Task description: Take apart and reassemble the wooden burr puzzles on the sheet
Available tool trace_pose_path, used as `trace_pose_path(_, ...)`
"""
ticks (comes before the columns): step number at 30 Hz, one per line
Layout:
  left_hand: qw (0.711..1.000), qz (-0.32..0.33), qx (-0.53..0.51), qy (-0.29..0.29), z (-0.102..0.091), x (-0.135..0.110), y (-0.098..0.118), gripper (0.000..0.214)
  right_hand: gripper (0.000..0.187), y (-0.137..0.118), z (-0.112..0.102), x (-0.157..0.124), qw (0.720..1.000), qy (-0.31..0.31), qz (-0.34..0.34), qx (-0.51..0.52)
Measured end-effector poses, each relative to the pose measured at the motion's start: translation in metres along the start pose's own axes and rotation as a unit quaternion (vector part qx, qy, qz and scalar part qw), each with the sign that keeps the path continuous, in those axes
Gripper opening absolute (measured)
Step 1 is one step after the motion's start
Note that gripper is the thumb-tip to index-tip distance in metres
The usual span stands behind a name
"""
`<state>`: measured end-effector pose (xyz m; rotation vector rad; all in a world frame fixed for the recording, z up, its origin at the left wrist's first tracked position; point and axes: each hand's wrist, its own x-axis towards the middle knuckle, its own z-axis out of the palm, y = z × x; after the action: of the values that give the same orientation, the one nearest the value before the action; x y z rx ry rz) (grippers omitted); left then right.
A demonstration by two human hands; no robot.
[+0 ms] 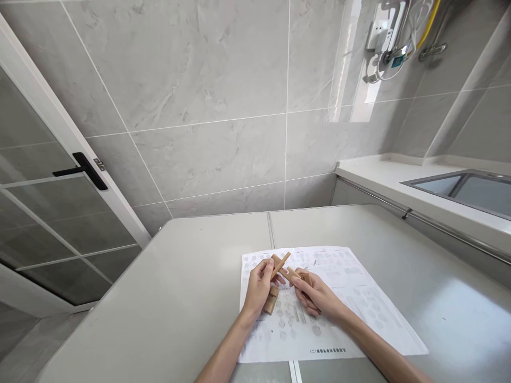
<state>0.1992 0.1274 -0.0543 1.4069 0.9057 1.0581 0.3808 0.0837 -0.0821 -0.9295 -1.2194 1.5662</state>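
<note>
My left hand [260, 284] is closed around a slim wooden piece [281, 264] that slants up to the right. My right hand [313, 293] pinches another wooden piece [290, 273], and the two sticks cross between my hands. One more wooden block [271, 301] lies on the paper just under my left hand. Everything happens above a printed instruction sheet [339, 314] covered with small diagrams, spread on the grey table [167, 298].
A tiled wall stands behind the table. A glass door with a black handle [82, 171] is at the left. To the right runs a counter with a steel sink [467, 189], and pipes and a white box [393, 37] hang on the wall above.
</note>
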Motion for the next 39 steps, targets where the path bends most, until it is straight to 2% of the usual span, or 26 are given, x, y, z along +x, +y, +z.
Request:
trace_pose_path(6,0.992,-0.047,-0.114,0.025,-0.002,0.003,0.001,0.044,0.044,-0.002,-0.003,0.000,0.999,-0.018,0.005,0.041)
trace_pose_path(10,0.986,-0.061,-0.146,0.048,-0.002,0.003,0.004,0.045,0.049,-0.009,-0.008,0.002,0.990,0.013,0.033,0.136)
trace_pose_path(13,0.987,-0.067,-0.137,0.048,-0.001,0.002,0.005,0.045,0.051,-0.012,-0.012,0.002,0.986,0.032,0.039,0.156)
trace_pose_path(19,0.987,-0.079,-0.132,0.042,0.001,0.000,0.004,0.045,0.044,-0.011,-0.015,0.002,0.984,0.037,0.046,0.168)
trace_pose_path(22,0.986,-0.083,-0.140,0.044,0.001,0.001,0.005,0.047,0.048,-0.011,-0.015,0.003,0.982,0.032,0.047,0.178)
trace_pose_path(26,0.985,-0.085,-0.142,0.044,0.000,0.001,0.006,0.049,0.041,-0.012,-0.016,0.002,0.986,0.077,0.009,0.147)
trace_pose_path(28,0.985,-0.084,-0.142,0.045,0.000,0.001,0.006,0.049,0.042,-0.012,-0.017,0.001,0.988,0.090,0.011,0.123)
trace_pose_path(32,0.986,-0.082,-0.137,0.048,0.001,0.001,0.003,0.046,0.040,-0.010,-0.017,0.002,0.988,0.074,0.035,0.132)
trace_pose_path(35,0.986,-0.077,-0.137,0.057,0.001,0.002,0.000,0.044,0.038,-0.008,-0.016,0.004,0.986,0.066,0.026,0.150)
trace_pose_path(39,0.986,-0.078,-0.134,0.058,0.000,0.002,-0.002,0.044,0.042,-0.004,-0.018,0.006,0.991,0.064,0.026,0.116)
